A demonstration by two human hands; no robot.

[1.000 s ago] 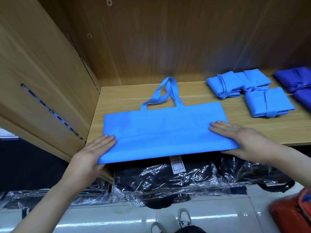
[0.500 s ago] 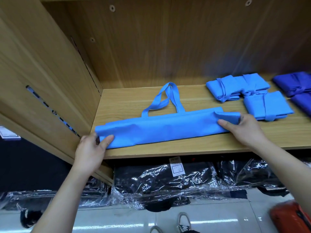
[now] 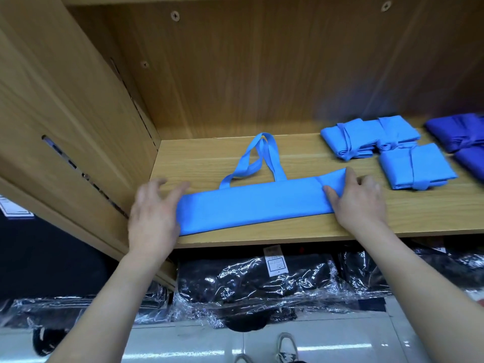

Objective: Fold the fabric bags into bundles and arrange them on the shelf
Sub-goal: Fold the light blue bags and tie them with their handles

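A light blue fabric bag (image 3: 251,205) lies on the wooden shelf (image 3: 301,231), folded into a long narrow strip, with its two handles (image 3: 258,158) looping toward the back. My left hand (image 3: 154,213) rests at the strip's left end, fingers spread and blurred. My right hand (image 3: 356,197) pinches the right end and turns it over onto the strip. Three folded light blue bundles (image 3: 413,166) sit at the right of the shelf, each tied with its handle.
Dark blue bundles (image 3: 466,137) lie at the far right edge. The cabinet's side panel (image 3: 78,121) stands close on the left. Black items in clear plastic (image 3: 251,284) fill the space under the shelf. Shoes show on the tiled floor (image 3: 199,344).
The flat bag has been folded lengthwise into a narrow strip and slid back onto the shelf. My right hand now turns the right end inward; my left hand has shifted onto the left end.
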